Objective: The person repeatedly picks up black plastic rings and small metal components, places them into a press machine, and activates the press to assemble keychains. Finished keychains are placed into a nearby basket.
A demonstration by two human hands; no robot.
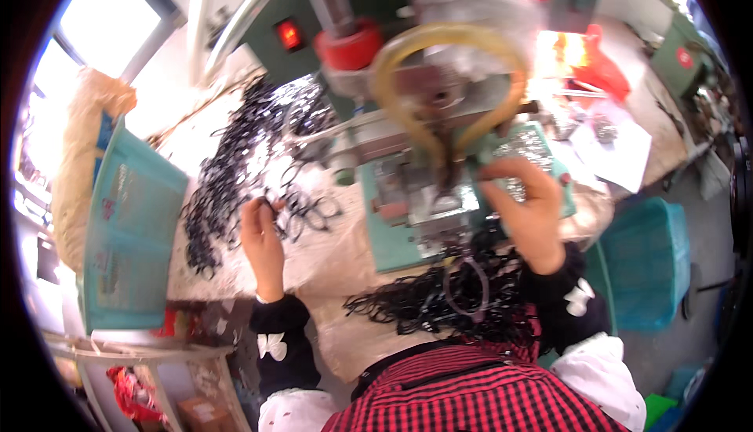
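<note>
On the left side of the bench, my left hand (264,247) is closed in a pinch on a thin black loop among the pile of black loops (235,165). My right hand (527,216) reaches to the right side of a metal fixture (443,204) on a green base plate (380,232). Its thumb and forefinger curve together; whatever lies between them is too small to make out. Above the fixture stands a green bench machine with a bent yellow tube (384,55). Small silver pieces (522,153) lie in a green tray behind my right hand.
More black loops (416,302) lie at the bench's front edge, by my lap. A teal basket (133,236) stands at the left and another teal bin (647,263) at the right. Red plastic bag (604,71) and white paper (612,149) lie at the back right.
</note>
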